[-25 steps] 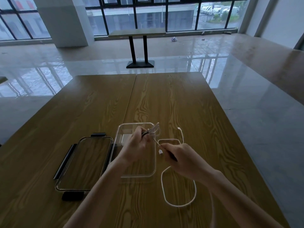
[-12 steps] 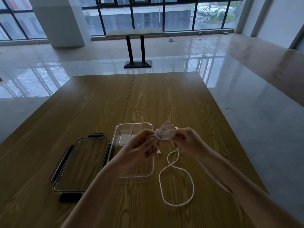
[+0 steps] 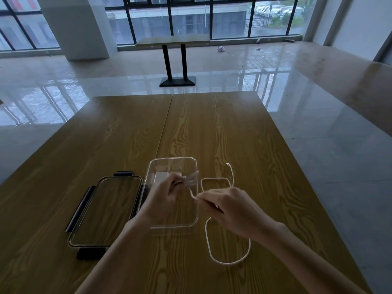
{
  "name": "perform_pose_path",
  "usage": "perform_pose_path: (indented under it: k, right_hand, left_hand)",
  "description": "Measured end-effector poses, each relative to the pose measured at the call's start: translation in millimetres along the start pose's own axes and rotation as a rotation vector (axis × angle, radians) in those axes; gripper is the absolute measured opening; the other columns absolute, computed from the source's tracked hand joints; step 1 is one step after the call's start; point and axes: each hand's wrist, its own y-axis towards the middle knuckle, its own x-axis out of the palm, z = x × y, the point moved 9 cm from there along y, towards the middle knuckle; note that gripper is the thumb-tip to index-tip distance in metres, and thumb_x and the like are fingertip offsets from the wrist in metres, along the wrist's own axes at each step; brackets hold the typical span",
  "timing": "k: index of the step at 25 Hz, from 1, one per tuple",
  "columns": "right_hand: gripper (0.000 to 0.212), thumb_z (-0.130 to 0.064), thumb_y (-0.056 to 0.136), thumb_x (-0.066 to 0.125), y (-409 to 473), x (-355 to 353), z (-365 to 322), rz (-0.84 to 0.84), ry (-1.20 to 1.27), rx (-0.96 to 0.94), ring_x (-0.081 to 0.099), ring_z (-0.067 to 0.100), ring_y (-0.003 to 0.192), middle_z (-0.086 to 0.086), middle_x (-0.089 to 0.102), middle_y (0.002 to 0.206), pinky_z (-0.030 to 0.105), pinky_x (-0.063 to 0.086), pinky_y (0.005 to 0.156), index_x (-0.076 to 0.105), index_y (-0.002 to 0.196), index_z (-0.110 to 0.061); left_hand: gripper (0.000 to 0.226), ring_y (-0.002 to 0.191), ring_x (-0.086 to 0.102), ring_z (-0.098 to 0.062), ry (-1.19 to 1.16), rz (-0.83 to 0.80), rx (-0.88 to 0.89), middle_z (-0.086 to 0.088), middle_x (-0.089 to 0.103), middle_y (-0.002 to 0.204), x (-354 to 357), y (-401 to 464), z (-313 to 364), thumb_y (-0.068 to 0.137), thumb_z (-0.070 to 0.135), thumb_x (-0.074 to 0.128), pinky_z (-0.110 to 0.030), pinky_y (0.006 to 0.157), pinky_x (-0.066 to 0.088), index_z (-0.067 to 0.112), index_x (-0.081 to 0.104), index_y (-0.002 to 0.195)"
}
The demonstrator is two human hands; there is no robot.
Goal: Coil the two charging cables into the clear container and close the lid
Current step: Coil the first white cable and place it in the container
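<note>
Beyond the clear rectangular plastic container (image 3: 192,166), bare tabletop lies open; its black-clipped lid (image 3: 106,211) blocks the left, white cable loops (image 3: 229,259) the right.

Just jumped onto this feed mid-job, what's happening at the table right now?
A person is winding a white charging cable by hand. The left hand grips a small blurred bundle of coils above the open clear container, while the right hand pinches the strand. Most of the cable lies looped on the wooden table, right of the container. Something pale lies in the container, hard to make out. The lid rests to its left, not on.
</note>
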Motion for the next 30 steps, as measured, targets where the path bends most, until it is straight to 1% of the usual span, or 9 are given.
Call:
perform_pose_path:
  k: [3,6,8,12,17,20,24,27,30]
  right_hand:
    - [0.026,-0.028,0.087,0.044,18.3,-27.5,15.4,0.11,0.018,0.06,0.047,-0.003,0.039,-0.017,0.057,0.062,0.009,0.039,0.041,0.066,0.088,-0.014]
    - [0.016,-0.021,0.086,0.053,30.1,-55.7,53.6,0.269,0.071,0.202,0.053,-0.006,0.046,-0.024,0.048,0.056,0.009,0.038,0.04,0.066,0.09,-0.014]
    - [0.017,-0.021,0.085,0.054,26.3,-54.4,76.1,0.262,0.135,0.271,0.054,-0.007,0.049,-0.022,0.051,0.061,0.008,0.041,0.044,0.066,0.09,-0.01]
    - [0.02,-0.022,0.089,0.047,8.5,-14.6,75.3,0.1,0.203,0.281,0.044,0.004,0.036,-0.012,0.047,0.05,0.012,0.035,0.037,0.064,0.078,-0.022]
    - [0.024,-0.025,0.094,0.04,-2.4,8.8,28.7,-0.055,-0.125,0.049,0.054,0.003,0.048,-0.006,0.062,0.068,0.015,0.046,0.049,0.06,0.098,-0.012]
    - [0.03,-0.031,0.091,0.038,5.2,-6.4,16.6,-0.061,-0.214,-0.012,0.06,0.006,0.057,-0.003,0.067,0.075,0.016,0.051,0.056,0.062,0.094,-0.015]
    - [0.025,-0.038,0.079,0.052,16.7,-40.9,24.0,0.004,-0.129,0.029,0.051,-0.009,0.055,-0.011,0.069,0.076,0.008,0.045,0.054,0.068,0.087,-0.021]
    - [0.027,-0.045,0.069,0.055,18.1,-53.8,44.3,0.04,0.032,0.122,0.057,-0.009,0.057,-0.022,0.061,0.071,0.011,0.049,0.056,0.068,0.083,-0.026]
    - [0.011,-0.039,0.07,0.059,15.0,-50.2,63.0,0.05,0.318,0.24,0.061,-0.005,0.059,-0.02,0.062,0.068,0.008,0.047,0.055,0.064,0.079,-0.036]
  left_hand:
    - [0.023,0.062,0.057,0.006,-0.056,-0.274,0.063,0.01,0.056,0.075,33.3,-7.2,17.4,0.087,0.005,0.05,-0.012,0.06,0.048,0.028,0.052,0.085]
    - [0.022,0.063,0.056,0.004,-0.166,-0.354,0.171,0.015,0.058,0.071,35.7,-11.5,41.1,0.087,0.006,0.049,-0.015,0.062,0.048,0.027,0.054,0.089]
    - [0.014,0.061,0.055,0.001,-0.329,-0.368,0.203,0.017,0.061,0.068,28.2,-15.8,57.6,0.088,0.007,0.046,-0.014,0.059,0.046,0.017,0.054,0.092]
    - [0.016,0.054,0.051,0.002,-0.606,-0.195,0.127,0.013,0.063,0.064,2.9,-7.2,59.4,0.09,0.016,0.041,-0.012,0.051,0.043,0.006,0.053,0.093]
    - [0.013,0.055,0.056,0.004,-0.322,0.028,0.009,0.0,0.058,0.073,-1.8,2.9,21.6,0.087,0.005,0.047,-0.009,0.053,0.046,0.015,0.055,0.088]
    - [0.012,0.06,0.057,0.007,-0.154,-0.073,0.031,0.006,0.057,0.073,16.5,-0.8,16.8,0.087,0.008,0.05,-0.01,0.057,0.048,0.019,0.054,0.09]
    - [0.026,0.064,0.056,0.009,-0.078,-0.301,0.127,0.013,0.054,0.075,41.9,-8.6,35.0,0.088,0.008,0.049,-0.012,0.061,0.049,0.033,0.049,0.082]
    - [0.025,0.057,0.056,0.006,-0.217,-0.447,0.15,0.012,0.053,0.073,55.4,-18.2,45.1,0.089,0.005,0.046,-0.011,0.054,0.046,0.029,0.051,0.089]
    - [0.011,0.052,0.052,0.002,-0.457,-0.515,0.169,0.012,0.054,0.068,55.0,-22.1,55.6,0.09,0.018,0.045,-0.013,0.049,0.042,0.02,0.054,0.096]
